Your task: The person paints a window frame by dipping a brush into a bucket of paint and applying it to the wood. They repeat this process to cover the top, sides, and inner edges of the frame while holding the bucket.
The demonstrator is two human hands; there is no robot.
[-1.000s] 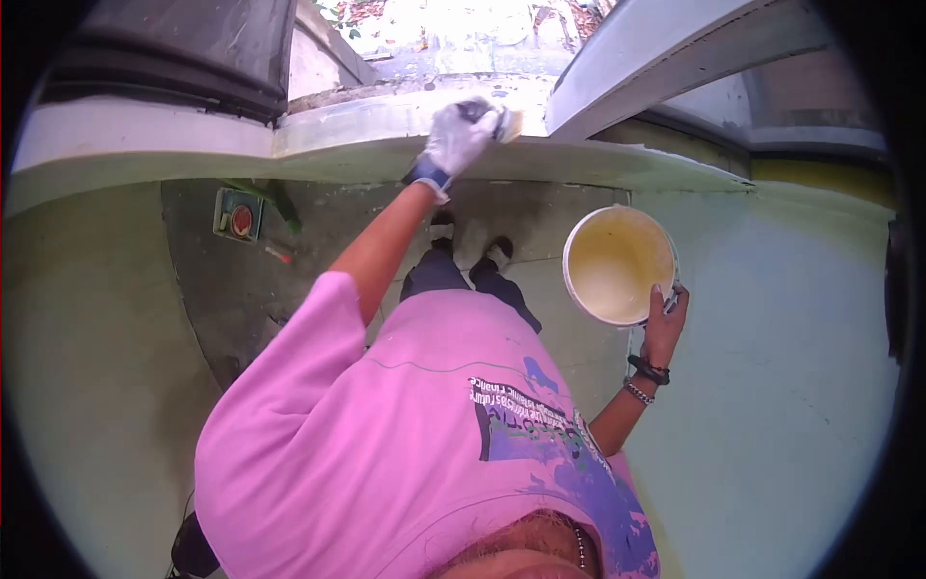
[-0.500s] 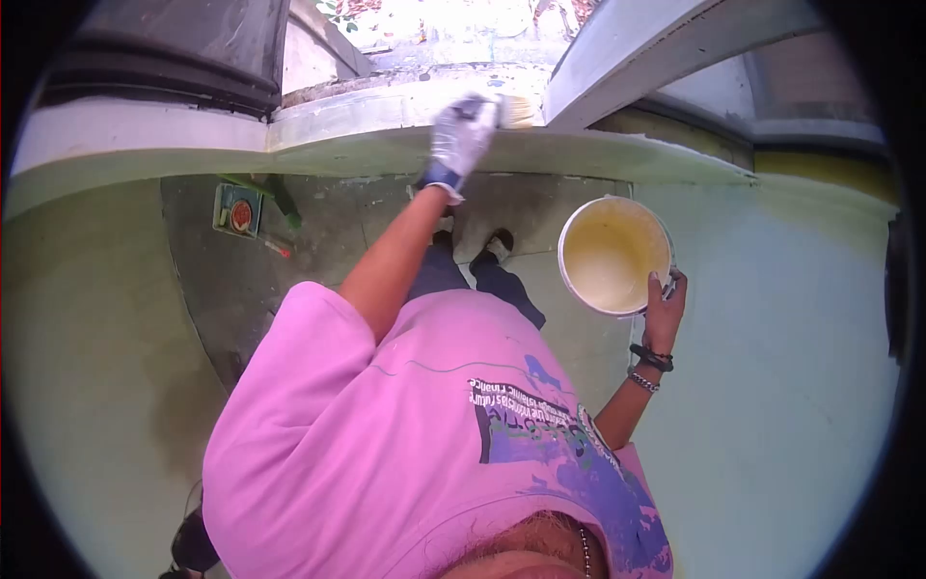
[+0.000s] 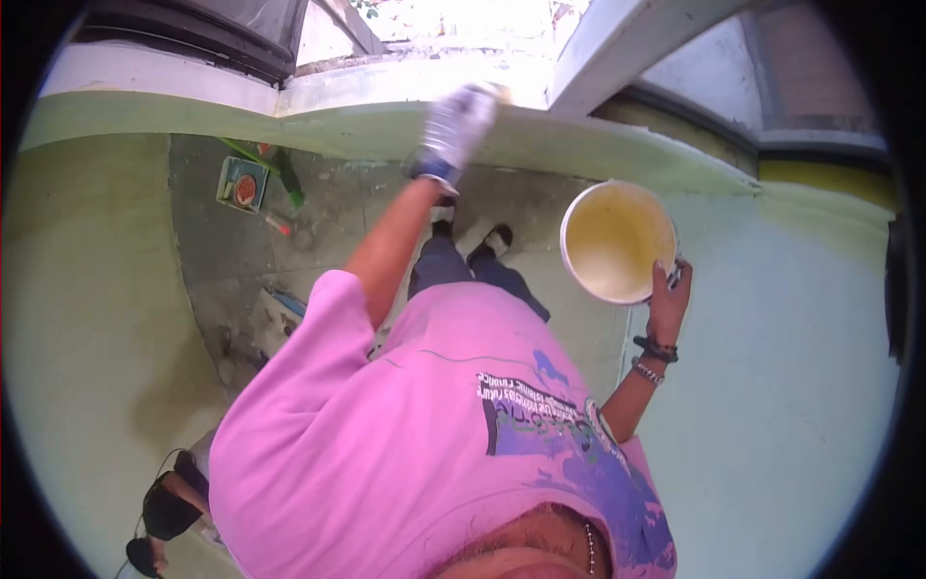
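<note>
My left hand (image 3: 453,125), in a white glove, is stretched out to the pale green window ledge (image 3: 289,116). It is closed on a paintbrush (image 3: 499,93), blurred, with only its tip showing on top of the ledge. My right hand (image 3: 667,294), with bracelets on the wrist, grips the rim of a white bucket (image 3: 617,241) whose inside is coated in yellowish paint. The bucket hangs at waist height to my right, below the ledge.
An open white window frame (image 3: 627,39) angles out above the ledge. On the floor lie a green box with a red disc (image 3: 241,183), green sticks (image 3: 285,179) and a flat item (image 3: 280,314). My shoes (image 3: 497,236) stand by the pale green wall. A dark object (image 3: 169,507) sits lower left.
The view has tilted, so more floor shows on the left. My gloved left hand has shifted slightly along the ledge and is motion-blurred. The bucket has risen a little in my right hand.
</note>
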